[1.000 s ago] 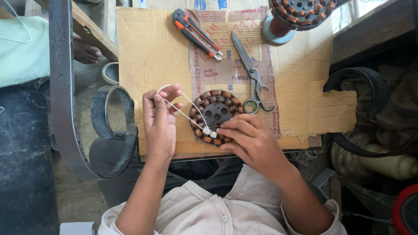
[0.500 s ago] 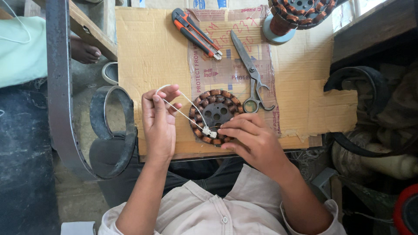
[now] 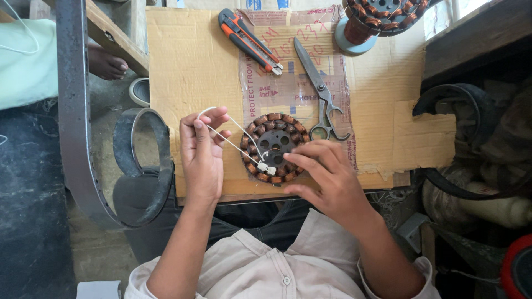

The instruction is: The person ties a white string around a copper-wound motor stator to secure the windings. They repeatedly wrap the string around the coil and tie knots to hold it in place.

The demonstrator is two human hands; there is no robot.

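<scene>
Presently the left hand [image 3: 200, 152] pinches a looped white cord [image 3: 235, 135], running rightward to the copper-wound ring [image 3: 275, 148] on the cardboard-covered counter [image 3: 188, 66]. The right hand [image 3: 327, 180], nearer, fingertips closed on its near rim. Scissors [image 3: 318, 94] lie beyond.

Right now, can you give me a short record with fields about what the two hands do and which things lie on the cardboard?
left hand: left hand pinches a loop of thin white cord
right hand: right hand rests fingertips on the round copper-wound motor stator
cord ends: at the stator's near edge
surface: flat brown cardboard sheet
tools behind: grey metal scissors; orange and black utility knife
far corner: second copper-wound stator on a blue spool
</scene>
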